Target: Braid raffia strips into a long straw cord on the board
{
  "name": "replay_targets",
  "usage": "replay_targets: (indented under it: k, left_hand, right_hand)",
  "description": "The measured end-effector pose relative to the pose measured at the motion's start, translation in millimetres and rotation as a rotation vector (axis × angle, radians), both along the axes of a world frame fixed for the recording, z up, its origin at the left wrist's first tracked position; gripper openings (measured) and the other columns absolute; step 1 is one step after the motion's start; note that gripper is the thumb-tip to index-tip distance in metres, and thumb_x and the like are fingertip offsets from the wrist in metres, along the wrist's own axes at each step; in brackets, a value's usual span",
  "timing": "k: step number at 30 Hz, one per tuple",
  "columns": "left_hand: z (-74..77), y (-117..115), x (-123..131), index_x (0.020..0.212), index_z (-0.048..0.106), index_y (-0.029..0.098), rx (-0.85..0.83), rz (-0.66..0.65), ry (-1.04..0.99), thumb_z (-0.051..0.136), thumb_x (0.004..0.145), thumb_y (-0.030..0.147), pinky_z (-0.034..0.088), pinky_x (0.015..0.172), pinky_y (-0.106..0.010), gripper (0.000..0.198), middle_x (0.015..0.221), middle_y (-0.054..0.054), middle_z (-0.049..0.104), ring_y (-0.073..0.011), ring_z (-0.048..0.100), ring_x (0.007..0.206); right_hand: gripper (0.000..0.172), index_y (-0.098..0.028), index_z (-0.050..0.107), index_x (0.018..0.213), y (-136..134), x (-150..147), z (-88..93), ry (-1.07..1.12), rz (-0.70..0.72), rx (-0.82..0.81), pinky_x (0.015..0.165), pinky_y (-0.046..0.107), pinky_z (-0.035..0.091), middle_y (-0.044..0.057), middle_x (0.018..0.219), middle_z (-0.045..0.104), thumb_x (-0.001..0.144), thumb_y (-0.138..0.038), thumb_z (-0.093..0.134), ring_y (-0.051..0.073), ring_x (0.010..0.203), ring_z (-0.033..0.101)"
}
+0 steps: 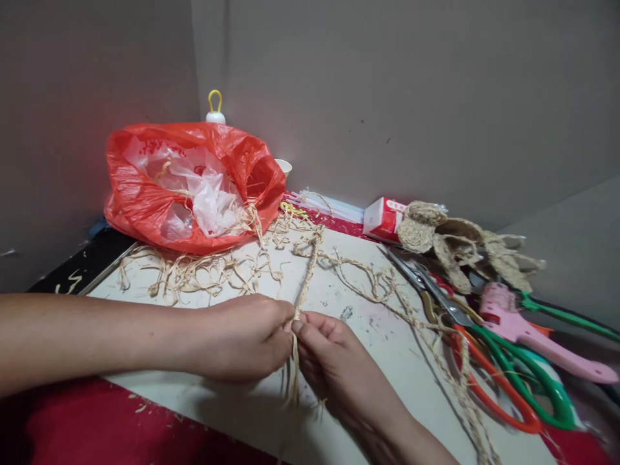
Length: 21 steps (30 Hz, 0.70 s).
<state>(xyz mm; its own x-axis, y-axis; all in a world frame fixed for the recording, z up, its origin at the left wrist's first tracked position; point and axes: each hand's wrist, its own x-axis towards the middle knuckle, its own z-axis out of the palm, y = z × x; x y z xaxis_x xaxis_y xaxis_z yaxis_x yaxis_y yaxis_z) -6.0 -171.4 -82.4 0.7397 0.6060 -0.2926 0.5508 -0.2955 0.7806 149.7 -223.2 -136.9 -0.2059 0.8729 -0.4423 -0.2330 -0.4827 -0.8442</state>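
A pale straw braid (307, 279) runs from the middle of the white board towards me. My left hand (252, 337) is closed, pinching the braid's near end between thumb and fingers. Right beside it, my right hand (334, 352) pinches the same spot, its thumb on top. Loose strands (294, 374) hang down below both hands. Another long braided cord (407, 316) lies to the right and trails to the front edge. Loose straw strips (194, 274) are scattered over the board beyond my left arm.
A red plastic bag (145, 226) with white plastic inside stands at the back left. On the right lie orange-handled scissors (504, 394), green-handled scissors (552, 387) and a pink glue gun (537, 336). Woven straw pieces (455, 242) sit beside a red-and-white box (382, 218) against the wall.
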Motion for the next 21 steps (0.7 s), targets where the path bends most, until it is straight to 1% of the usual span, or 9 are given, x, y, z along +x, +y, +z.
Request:
replay_targets:
  k: [1, 3, 5, 6, 7, 10, 12, 15, 21]
  left_hand:
    - [0.4, 3.4, -1.1, 0.067, 0.053, 0.018, 0.003, 0.014, -0.027, 0.039, 0.08, 0.02, 0.032, 0.052, -0.022, 0.02, 0.06, -0.001, 0.055, -0.0114, 0.047, 0.054]
    - [-2.4, 8.9, -2.4, 0.07, 0.057, 0.017, 0.09, 0.092, -0.09, 0.039, 0.08, 0.019, 0.034, 0.057, -0.022, 0.021, 0.064, -0.001, 0.058, -0.0119, 0.05, 0.059]
    - [-9.9, 11.2, -1.9, 0.078, 0.059, 0.018, 0.175, 0.17, -0.147, 0.043, 0.077, 0.019, 0.036, 0.062, -0.022, 0.016, 0.071, -0.001, 0.06, -0.0129, 0.051, 0.067]
    - [-14.9, 11.0, -1.0, 0.081, 0.059, 0.018, 0.152, 0.181, -0.163, 0.044, 0.076, 0.02, 0.037, 0.063, -0.023, 0.015, 0.074, -0.001, 0.06, -0.0133, 0.052, 0.068]
    - [-20.4, 10.0, 0.4, 0.083, 0.058, 0.018, 0.067, 0.175, -0.167, 0.044, 0.076, 0.02, 0.037, 0.063, -0.023, 0.016, 0.074, -0.001, 0.06, -0.0135, 0.052, 0.068]
    - [-36.2, 5.1, 5.4, 0.078, 0.054, 0.017, -0.286, 0.144, -0.165, 0.04, 0.077, 0.023, 0.038, 0.058, -0.023, 0.015, 0.065, 0.001, 0.057, -0.0123, 0.05, 0.059]
    - [-43.1, 3.1, 7.9, 0.074, 0.053, 0.017, -0.349, 0.161, -0.178, 0.039, 0.077, 0.023, 0.039, 0.058, -0.023, 0.016, 0.065, 0.001, 0.056, -0.0118, 0.05, 0.06]
    - [-45.4, 4.1, 8.8, 0.071, 0.057, 0.016, -0.294, 0.151, -0.188, 0.039, 0.075, 0.021, 0.039, 0.062, -0.023, 0.019, 0.069, 0.001, 0.059, -0.0115, 0.051, 0.065]
    - [-38.6, 12.0, 8.1, 0.07, 0.065, 0.016, -0.168, 0.018, -0.162, 0.038, 0.076, 0.02, 0.037, 0.059, -0.02, 0.027, 0.063, 0.004, 0.058, -0.0087, 0.05, 0.059]
  right_hand:
    - [0.034, -0.018, 0.045, 0.061, 0.0, 0.5, 0.3, 0.013, 0.013, -0.009, 0.037, 0.019, 0.009, -0.01, 0.042, 0.029, 0.078, -0.04, 0.064, 0.004, 0.037, 0.016]
    - [0.031, -0.018, 0.048, 0.066, 0.1, 2.2, 0.0, 0.025, 0.049, -0.03, 0.037, 0.019, 0.008, -0.011, 0.041, 0.027, 0.079, -0.042, 0.063, 0.004, 0.037, 0.015]
    - [0.031, -0.017, 0.052, 0.07, 0.7, 4.2, -0.5, 0.021, 0.068, -0.041, 0.036, 0.019, 0.008, -0.012, 0.041, 0.025, 0.079, -0.044, 0.063, 0.004, 0.037, 0.013]
    - [0.032, -0.017, 0.052, 0.071, 1.1, 5.1, -0.6, 0.021, 0.072, -0.042, 0.036, 0.019, 0.008, -0.012, 0.041, 0.025, 0.078, -0.045, 0.063, 0.004, 0.037, 0.013]
    - [0.032, -0.017, 0.052, 0.07, 1.5, 5.9, -0.6, 0.024, 0.073, -0.041, 0.036, 0.019, 0.008, -0.012, 0.042, 0.025, 0.077, -0.046, 0.064, 0.004, 0.037, 0.013]
    - [0.033, -0.016, 0.052, 0.068, 2.9, 8.3, 0.1, 0.027, 0.108, -0.038, 0.036, 0.019, 0.009, -0.011, 0.043, 0.028, 0.076, -0.045, 0.066, 0.003, 0.037, 0.014]
    - [0.033, -0.015, 0.053, 0.069, 3.7, 10.6, 0.6, 0.0, 0.144, -0.035, 0.036, 0.019, 0.008, -0.011, 0.043, 0.029, 0.076, -0.045, 0.066, 0.003, 0.037, 0.014]
    - [0.033, -0.015, 0.054, 0.07, 5.1, 15.4, 1.1, -0.062, 0.199, -0.039, 0.037, 0.02, 0.007, -0.011, 0.042, 0.028, 0.078, -0.046, 0.063, 0.004, 0.036, 0.015]
    - [0.031, -0.016, 0.054, 0.071, 8.6, 24.6, 2.1, -0.247, 0.326, 0.029, 0.039, 0.021, 0.012, -0.01, 0.043, 0.028, 0.082, -0.045, 0.058, 0.005, 0.038, 0.018]
